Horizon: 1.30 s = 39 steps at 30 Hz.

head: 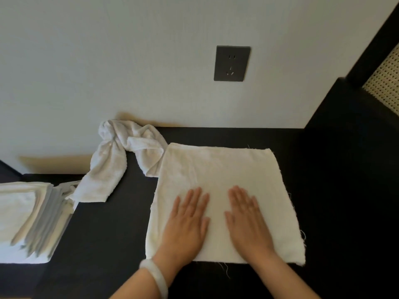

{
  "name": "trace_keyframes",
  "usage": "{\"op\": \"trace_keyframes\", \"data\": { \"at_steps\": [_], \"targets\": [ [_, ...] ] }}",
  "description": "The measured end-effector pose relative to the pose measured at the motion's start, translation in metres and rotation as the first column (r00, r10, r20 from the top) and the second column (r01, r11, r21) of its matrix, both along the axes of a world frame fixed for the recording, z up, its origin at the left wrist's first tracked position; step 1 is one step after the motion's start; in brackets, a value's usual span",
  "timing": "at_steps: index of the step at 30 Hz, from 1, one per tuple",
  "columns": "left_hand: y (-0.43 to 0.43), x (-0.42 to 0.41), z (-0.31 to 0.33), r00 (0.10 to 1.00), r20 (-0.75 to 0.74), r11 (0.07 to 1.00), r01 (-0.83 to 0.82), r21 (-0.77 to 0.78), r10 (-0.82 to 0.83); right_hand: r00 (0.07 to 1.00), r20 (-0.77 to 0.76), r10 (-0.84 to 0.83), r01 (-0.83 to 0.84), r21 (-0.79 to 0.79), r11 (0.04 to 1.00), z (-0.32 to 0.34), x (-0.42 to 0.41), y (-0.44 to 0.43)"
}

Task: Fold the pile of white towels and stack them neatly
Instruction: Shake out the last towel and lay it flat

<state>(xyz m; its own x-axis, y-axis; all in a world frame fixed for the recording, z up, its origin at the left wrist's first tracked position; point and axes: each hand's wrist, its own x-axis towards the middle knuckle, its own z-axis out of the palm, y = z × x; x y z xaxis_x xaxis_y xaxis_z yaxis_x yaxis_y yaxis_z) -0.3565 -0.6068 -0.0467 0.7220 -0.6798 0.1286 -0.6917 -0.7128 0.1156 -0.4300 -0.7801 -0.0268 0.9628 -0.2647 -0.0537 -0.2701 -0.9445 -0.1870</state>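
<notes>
Flat white terry towel point(218, 175) lies spread on the black tabletop point(108, 223), just right of frame centre. It is roughly rectangular, long axis running 6 to 12, with the far edge close to the white wall point(129, 61). Loose threads hang off the near and right edges.

Both hands are palm-down on the near half of it, side by side and not touching each other. Left hand point(185, 221): fingers straight, close together, pointing about 1 o'clock, thumb tucked on the inner side. Right hand point(248, 221): fingers straight, slightly fanned, pointing about 11. Neither is pinching or gripping; both lie flat on the cloth. The fingers are a little blurred. Forearms come in from 6, with a pale white bangle point(155, 275) on the left wrist.

From the flat towel:
- 10 o'clock: crumpled white towel point(121, 156), twisted, against the wall, one end touching the flat towel's far-left corner.
- 9 o'clock: stack of folded white towels point(26, 216), well apart, layered edges facing right.
- 12 o'clock: dark grey wall socket point(232, 63).
- 2 o'clock: woven cane panel point(386, 83) in a black frame.
</notes>
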Motion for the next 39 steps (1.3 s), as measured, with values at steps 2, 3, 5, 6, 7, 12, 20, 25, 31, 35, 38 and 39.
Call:
{"op": "trace_keyframes", "data": {
  "at_steps": [2,3,5,6,7,12,20,25,31,35,38,39],
  "targets": [
    [0.031,0.011,-0.001,0.995,0.015,0.994,-0.099,0.045,0.098,0.995,-0.011,-0.101,0.101,-0.015,0.995,-0.002,-0.021,-0.032],
    [0.046,0.016,-0.002,0.988,0.027,0.985,-0.155,0.068,0.154,0.986,0.001,-0.167,0.167,-0.035,0.985,-0.002,-0.030,-0.045],
    [0.071,0.020,-0.001,0.962,-0.036,0.961,-0.268,0.063,0.271,0.951,-0.043,-0.306,0.304,-0.033,0.952,0.000,-0.045,-0.064],
    [0.079,0.020,0.000,0.942,-0.073,0.945,-0.324,0.051,0.327,0.926,-0.066,-0.372,0.369,-0.043,0.928,0.000,-0.050,-0.068],
    [0.081,0.017,0.004,0.929,-0.061,0.931,-0.363,0.048,0.365,0.908,-0.038,-0.418,0.414,-0.075,0.907,0.001,-0.053,-0.068],
    [0.021,-0.016,0.025,0.997,-0.072,0.997,-0.040,-0.064,0.035,0.989,0.085,-0.124,0.119,0.060,0.991,0.011,-0.032,-0.013],
    [0.074,-0.009,0.015,0.991,-0.125,0.994,0.050,0.100,-0.037,0.999,-0.040,-0.032,0.032,-0.007,0.999,-0.004,-0.076,-0.053],
    [0.100,0.011,0.032,0.870,-0.436,0.973,0.208,-0.103,-0.232,0.999,-0.035,0.015,0.002,0.431,0.903,0.011,-0.095,-0.091],
    [0.106,0.025,0.036,0.811,-0.501,0.937,0.156,-0.313,-0.302,0.992,-0.023,0.121,-0.091,0.523,0.848,0.024,-0.099,-0.105],
    [0.106,0.023,0.041,0.833,-0.519,0.911,-0.048,-0.410,-0.190,0.994,0.090,-0.062,0.001,0.558,0.830,0.022,-0.099,-0.102],
    [0.100,0.026,0.068,0.767,-0.630,0.923,-0.146,-0.357,-0.123,0.991,0.004,-0.135,0.115,0.494,0.862,0.040,-0.091,-0.097],
    [0.099,0.030,0.078,0.713,-0.692,0.935,-0.162,-0.316,-0.110,0.987,-0.060,-0.147,0.157,0.514,0.844,0.053,-0.087,-0.098]
  ]
}}
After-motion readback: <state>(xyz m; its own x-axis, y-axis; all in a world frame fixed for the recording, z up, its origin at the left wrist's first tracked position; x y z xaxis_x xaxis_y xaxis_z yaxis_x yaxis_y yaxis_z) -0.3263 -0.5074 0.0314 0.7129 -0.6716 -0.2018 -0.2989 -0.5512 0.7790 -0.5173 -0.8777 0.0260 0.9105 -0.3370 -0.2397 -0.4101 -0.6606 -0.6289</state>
